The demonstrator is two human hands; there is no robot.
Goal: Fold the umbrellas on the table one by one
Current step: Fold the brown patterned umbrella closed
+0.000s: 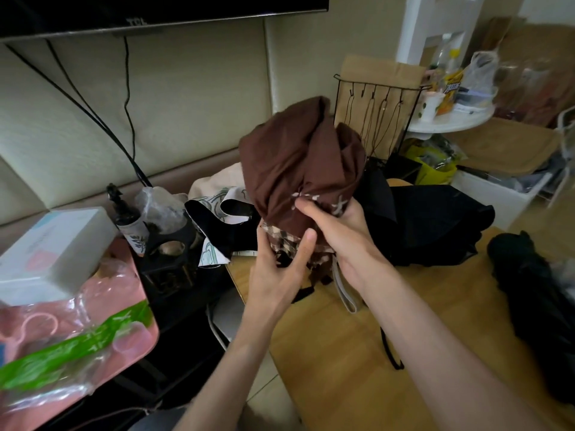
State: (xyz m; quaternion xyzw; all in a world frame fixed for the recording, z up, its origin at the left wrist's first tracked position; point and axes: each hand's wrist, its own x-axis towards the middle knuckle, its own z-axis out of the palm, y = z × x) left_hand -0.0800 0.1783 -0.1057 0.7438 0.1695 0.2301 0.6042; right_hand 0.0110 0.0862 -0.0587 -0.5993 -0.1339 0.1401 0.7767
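What we hold: brown umbrella (298, 163), bunched and upright above the table's near edge, plaid trim at its lower end.
Left hand (280, 265): wrapped round the trim, thumb pressing the cloth.
Right hand (337, 227): fingers curled round the brown cloth just above.
Behind: black umbrella (435, 222) lying loose, partly hidden by our hands.
Far right: bundled umbrella (529, 293).
Left: printed umbrella (214, 222); white box (53, 250) on a pink tray (141, 332).
Surface: wooden table (329, 368).
Room: padded wall (186, 104), television (186, 7) overhead, wire rack (379, 88), round white table (448, 127).
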